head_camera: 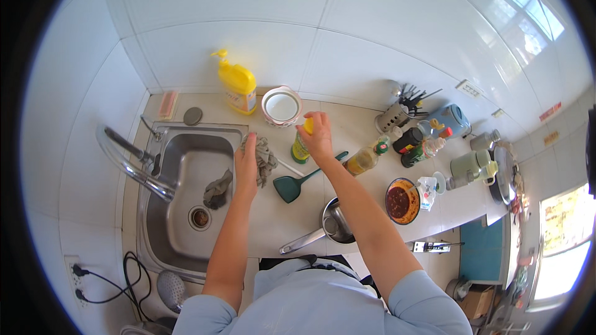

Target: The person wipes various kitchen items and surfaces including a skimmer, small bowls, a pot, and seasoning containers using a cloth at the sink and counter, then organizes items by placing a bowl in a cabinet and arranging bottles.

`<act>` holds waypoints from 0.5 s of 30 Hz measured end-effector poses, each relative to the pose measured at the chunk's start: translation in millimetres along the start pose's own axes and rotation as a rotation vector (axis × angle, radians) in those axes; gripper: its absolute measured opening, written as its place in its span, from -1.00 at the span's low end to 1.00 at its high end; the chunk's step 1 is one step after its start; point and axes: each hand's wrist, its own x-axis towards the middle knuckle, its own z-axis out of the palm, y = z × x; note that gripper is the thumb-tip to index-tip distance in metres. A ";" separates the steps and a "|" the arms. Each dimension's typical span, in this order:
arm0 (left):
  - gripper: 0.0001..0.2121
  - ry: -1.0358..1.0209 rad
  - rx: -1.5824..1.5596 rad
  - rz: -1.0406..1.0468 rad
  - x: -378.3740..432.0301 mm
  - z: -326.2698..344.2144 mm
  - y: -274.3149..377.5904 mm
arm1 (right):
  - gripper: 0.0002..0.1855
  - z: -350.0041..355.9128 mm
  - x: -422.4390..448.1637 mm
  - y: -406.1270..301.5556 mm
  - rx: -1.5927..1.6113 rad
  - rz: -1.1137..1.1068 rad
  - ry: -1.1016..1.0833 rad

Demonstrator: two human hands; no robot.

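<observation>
My left hand [247,167] holds a crumpled grey cloth [264,160] over the counter, just right of the sink. My right hand [318,137] grips the yellow cap of a small green bottle [300,149]. A second dark grey cloth [218,190] lies in the steel sink [191,158] near the drain. Below the bottle, a dark green spatula [288,187] lies with its handle pointing up to the right. A white ceramic bowl [281,106] with a wavy rim stands behind the bottle, and beside it is a yellow pump bottle [238,83].
A steel saucepan [302,241] sits by the front edge. Right of it stand a bowl of dark red sauce [401,201], an oil bottle [363,160], several other bottles and a perforated utensil holder [389,118]. A curved faucet [139,174] reaches over the sink.
</observation>
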 end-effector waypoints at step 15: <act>-0.48 -0.719 0.573 0.114 -56.6 131.1 -45.5 | -0.71 -196.5 -88.5 4.1 0.824 0.609 0.504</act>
